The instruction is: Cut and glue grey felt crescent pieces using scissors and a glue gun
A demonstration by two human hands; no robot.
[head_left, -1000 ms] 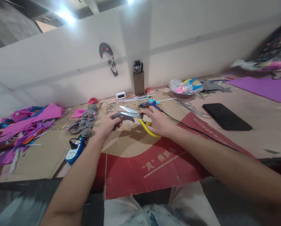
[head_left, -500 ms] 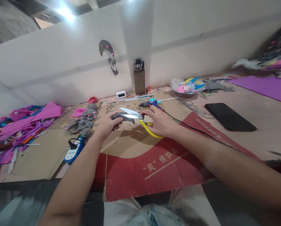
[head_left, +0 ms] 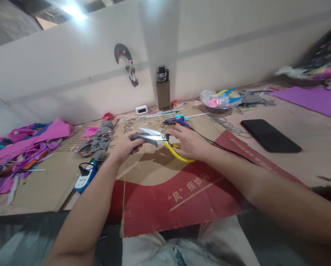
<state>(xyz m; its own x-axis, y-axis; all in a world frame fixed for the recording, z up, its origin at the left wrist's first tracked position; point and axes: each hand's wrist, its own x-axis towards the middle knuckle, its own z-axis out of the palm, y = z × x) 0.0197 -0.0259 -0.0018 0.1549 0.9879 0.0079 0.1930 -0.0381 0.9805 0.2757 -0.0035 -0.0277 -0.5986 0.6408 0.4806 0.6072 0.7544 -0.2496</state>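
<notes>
Head view: near the middle of the frame, one pair of silver-bladed scissors with yellow handles [head_left: 154, 136] lies with its long axis roughly level across the picture. The tips point toward the left of the frame and the handles trail toward the lower right. Its two blades stand slightly apart. The right hand [head_left: 188, 142] is closed round the handles, knuckles up, with its forearm running in from the lower right corner. The left hand [head_left: 125, 146] comes in from the lower left. Its fingers are curled tight on a small dark grey felt piece [head_left: 137, 136], which meets the blades at their tips. Both hands hover just above a brown and red cardboard sheet [head_left: 165, 199] spread on the tabletop [head_left: 315, 159]. Just beyond the right hand lies one blue glue gun [head_left: 176, 120], and its black cord [head_left: 226, 149] runs toward the right of the frame. Left of the left hand sits one heap of grey felt cut-outs [head_left: 98, 142], and below it one blue and white power strip [head_left: 84, 178]. One black flat phone [head_left: 270, 135] lies well apart at the right. One brown bottle with a black lid [head_left: 163, 89] stands upright against the white wall at the upper middle.
</notes>
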